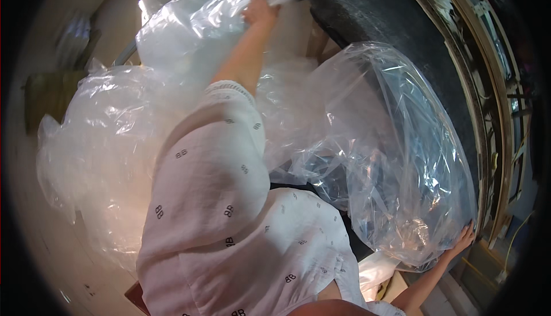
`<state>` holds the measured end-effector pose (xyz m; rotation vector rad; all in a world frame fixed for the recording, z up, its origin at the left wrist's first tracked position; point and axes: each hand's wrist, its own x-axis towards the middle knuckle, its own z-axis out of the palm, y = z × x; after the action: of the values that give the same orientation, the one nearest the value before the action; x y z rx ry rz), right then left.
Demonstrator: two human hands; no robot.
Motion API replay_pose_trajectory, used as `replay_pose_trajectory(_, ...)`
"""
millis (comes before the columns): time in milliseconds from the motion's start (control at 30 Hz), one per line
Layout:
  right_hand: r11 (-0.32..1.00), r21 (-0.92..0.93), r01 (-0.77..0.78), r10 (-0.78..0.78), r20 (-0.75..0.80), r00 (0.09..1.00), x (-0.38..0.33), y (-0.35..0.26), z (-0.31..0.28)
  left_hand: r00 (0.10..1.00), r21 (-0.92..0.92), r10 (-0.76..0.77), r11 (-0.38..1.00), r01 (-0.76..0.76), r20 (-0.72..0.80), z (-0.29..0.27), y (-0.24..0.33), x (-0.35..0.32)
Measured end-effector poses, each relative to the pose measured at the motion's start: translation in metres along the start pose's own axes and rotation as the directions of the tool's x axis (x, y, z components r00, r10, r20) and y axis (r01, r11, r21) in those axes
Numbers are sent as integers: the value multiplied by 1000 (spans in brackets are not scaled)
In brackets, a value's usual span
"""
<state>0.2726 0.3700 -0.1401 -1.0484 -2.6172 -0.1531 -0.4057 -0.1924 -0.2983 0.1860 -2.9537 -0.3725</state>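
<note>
A large clear plastic sheet [396, 144] spreads in crinkled, shiny folds across the middle and right. My left hand [261, 13] reaches to the far side, its fingers closed on the far part of the plastic, which looks whiter and layered there. At the lower right, my right hand [461, 240] grips the sheet's near right edge. Between the two hands the plastic billows loosely. My left sleeve covers part of it, so I cannot tell whether it is all one piece or a large bag.
More bunched clear plastic [109, 144] bulges at the left, over a pale floor [51, 247]. A dark flat surface [367, 6] runs along the far right, bordered by long rails [459, 46]. An olive block-like object [49, 101] stands at the far left. A yellow cord [516, 238] hangs at the right.
</note>
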Motion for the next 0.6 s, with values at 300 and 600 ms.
replay_pose_trajectory(300, 1000, 10, -12, 13, -38, 999, 6, -5, 7, 975, -261, 216, 945, -197, 45, -21, -120, 11)
replay_pose_trajectory(600, 977, 212, 23, -5, -84, 996, 47, -38, -33, 946, -904, -30, -306, 298, 322, -98, -155, 2)
